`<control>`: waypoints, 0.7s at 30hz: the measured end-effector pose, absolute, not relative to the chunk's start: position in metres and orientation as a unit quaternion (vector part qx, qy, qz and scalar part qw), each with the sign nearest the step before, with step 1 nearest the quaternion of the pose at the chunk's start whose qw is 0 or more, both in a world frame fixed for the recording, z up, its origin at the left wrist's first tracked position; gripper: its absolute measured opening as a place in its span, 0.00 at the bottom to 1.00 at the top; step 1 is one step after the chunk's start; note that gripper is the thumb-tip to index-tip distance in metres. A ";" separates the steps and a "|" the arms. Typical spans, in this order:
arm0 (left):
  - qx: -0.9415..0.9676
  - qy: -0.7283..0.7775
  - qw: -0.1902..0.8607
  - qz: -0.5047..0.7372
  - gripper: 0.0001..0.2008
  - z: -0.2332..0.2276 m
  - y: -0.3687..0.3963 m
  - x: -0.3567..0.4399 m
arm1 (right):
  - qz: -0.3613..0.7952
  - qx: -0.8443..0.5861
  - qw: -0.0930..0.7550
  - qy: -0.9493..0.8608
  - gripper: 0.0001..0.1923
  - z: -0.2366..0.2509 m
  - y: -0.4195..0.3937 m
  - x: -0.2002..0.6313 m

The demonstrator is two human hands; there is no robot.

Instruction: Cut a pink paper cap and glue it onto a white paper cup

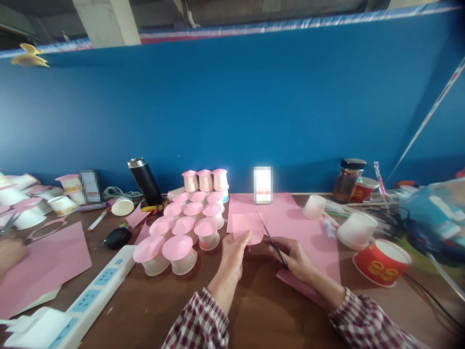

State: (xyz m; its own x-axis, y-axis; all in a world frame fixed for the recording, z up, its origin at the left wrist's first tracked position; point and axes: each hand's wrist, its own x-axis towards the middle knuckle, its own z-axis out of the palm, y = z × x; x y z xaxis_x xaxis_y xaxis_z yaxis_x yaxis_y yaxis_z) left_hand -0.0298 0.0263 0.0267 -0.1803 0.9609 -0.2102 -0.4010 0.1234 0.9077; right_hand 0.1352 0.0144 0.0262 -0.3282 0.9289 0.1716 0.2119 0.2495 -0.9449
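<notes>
My left hand (234, 254) is closed on a small piece of pink paper (245, 225), thumb on top of it. In my right hand (296, 257) is a pair of scissors (278, 249), its dark blades pointing up and left at the right edge of that piece. The fingers of my right hand wrap the handles, which are partly hidden. Beneath and beyond both hands lie larger sheets of pink paper (308, 228). To the left stand several paper cups topped with pink paper discs (178, 247), arranged in rows.
A white power strip (101, 291) lies at the left front. Behind it are a black lens-like cap (117, 237) and a black thermos (145, 182). On the right stand a red paper bowl (383, 261), white cups (358, 229) and a jar (348, 179). Another person's hand (10, 254) shows far left.
</notes>
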 end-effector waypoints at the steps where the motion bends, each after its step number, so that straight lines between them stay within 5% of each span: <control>1: 0.288 0.486 0.571 0.596 0.16 0.027 0.026 -0.030 | 0.447 -0.419 0.399 -0.682 0.20 0.026 0.014 0.135; 21: 0.280 0.488 0.562 0.606 0.15 0.027 0.026 -0.030 | 0.452 -0.415 0.398 -0.682 0.22 0.024 0.014 0.134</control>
